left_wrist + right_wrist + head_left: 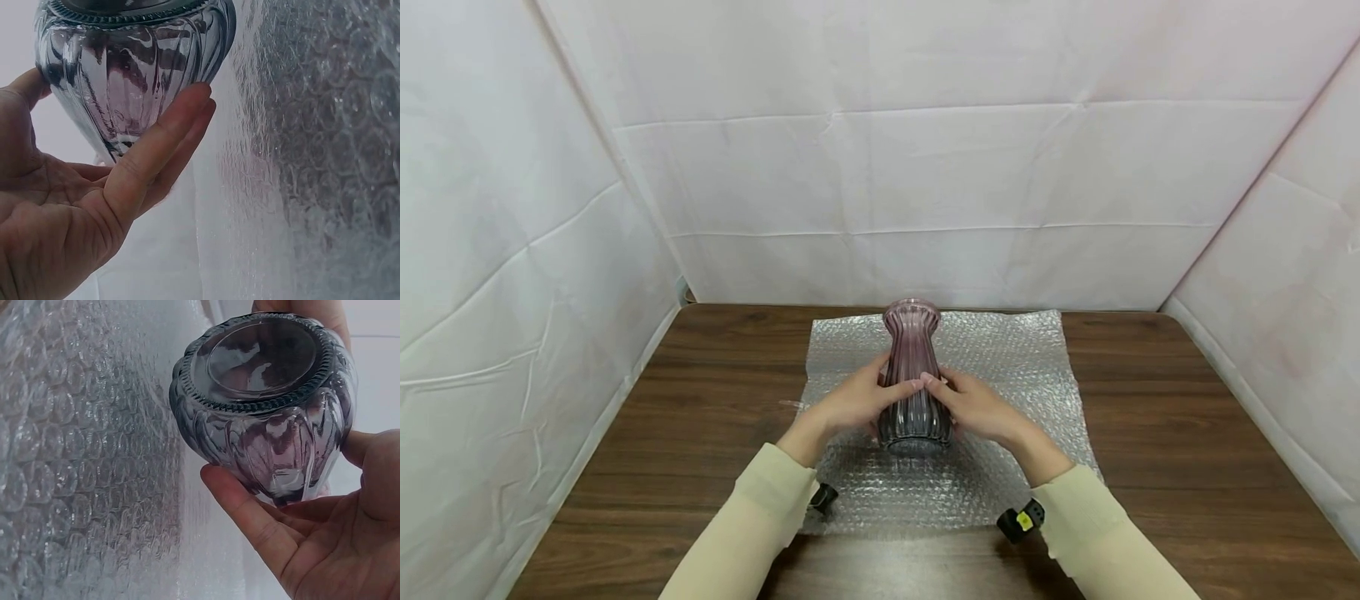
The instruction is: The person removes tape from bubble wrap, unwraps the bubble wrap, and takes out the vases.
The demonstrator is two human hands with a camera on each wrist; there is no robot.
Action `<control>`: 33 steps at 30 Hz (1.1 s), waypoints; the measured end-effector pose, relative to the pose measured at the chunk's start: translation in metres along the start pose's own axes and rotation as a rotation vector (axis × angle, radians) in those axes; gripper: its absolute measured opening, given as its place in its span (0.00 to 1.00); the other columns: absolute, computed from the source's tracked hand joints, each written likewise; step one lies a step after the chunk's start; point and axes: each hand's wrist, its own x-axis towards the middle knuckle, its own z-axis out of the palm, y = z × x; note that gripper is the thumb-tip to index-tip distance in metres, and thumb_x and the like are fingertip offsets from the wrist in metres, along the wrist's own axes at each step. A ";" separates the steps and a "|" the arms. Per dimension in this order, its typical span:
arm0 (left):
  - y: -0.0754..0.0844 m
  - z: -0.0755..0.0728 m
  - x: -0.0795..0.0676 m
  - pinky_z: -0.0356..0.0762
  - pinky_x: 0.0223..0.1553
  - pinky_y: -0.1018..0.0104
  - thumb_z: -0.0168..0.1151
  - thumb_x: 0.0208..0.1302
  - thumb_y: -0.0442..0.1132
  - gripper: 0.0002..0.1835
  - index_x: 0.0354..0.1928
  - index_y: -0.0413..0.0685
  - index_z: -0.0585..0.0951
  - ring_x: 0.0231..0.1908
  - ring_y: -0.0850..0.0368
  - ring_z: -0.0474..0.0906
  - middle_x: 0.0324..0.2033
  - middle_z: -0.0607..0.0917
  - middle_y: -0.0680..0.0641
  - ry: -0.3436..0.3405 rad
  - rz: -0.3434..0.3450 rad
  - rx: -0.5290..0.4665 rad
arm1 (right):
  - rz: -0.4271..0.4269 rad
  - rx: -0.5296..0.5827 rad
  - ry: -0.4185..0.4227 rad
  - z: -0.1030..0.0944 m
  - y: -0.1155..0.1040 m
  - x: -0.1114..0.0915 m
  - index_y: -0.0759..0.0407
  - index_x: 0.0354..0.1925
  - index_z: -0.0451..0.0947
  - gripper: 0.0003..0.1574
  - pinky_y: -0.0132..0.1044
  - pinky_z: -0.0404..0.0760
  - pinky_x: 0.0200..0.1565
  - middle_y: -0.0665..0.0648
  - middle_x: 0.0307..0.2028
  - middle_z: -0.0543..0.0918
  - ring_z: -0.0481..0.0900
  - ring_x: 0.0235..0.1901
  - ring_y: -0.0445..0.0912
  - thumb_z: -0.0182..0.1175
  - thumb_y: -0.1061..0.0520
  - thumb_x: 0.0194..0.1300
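A ribbed glass vase [913,358], pink at its flared mouth and dark grey toward its base, is held between both hands over a sheet of bubble wrap [1007,358]. Its mouth points to the far side and its round base faces the person. My left hand [853,400] grips the vase from the left, thumb across the top and fingers curled beneath. From the right, my right hand [981,408] grips it the same way, the two thumb tips close together. In the right wrist view the vase's base [262,356] shows fully, with a beaded rim.
The bubble wrap lies flat on a dark wooden table [722,400], reaching near its back edge. White cloth walls [925,167] stand behind the table and on both sides. A black wrist device [1021,521] sits by the right sleeve.
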 end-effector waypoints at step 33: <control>0.018 -0.007 -0.006 0.84 0.57 0.49 0.75 0.64 0.50 0.60 0.85 0.64 0.41 0.63 0.40 0.80 0.78 0.62 0.39 0.134 0.083 0.046 | -0.133 -0.044 0.130 -0.007 -0.020 -0.007 0.51 0.84 0.43 0.55 0.50 0.86 0.54 0.66 0.68 0.73 0.82 0.58 0.58 0.59 0.35 0.75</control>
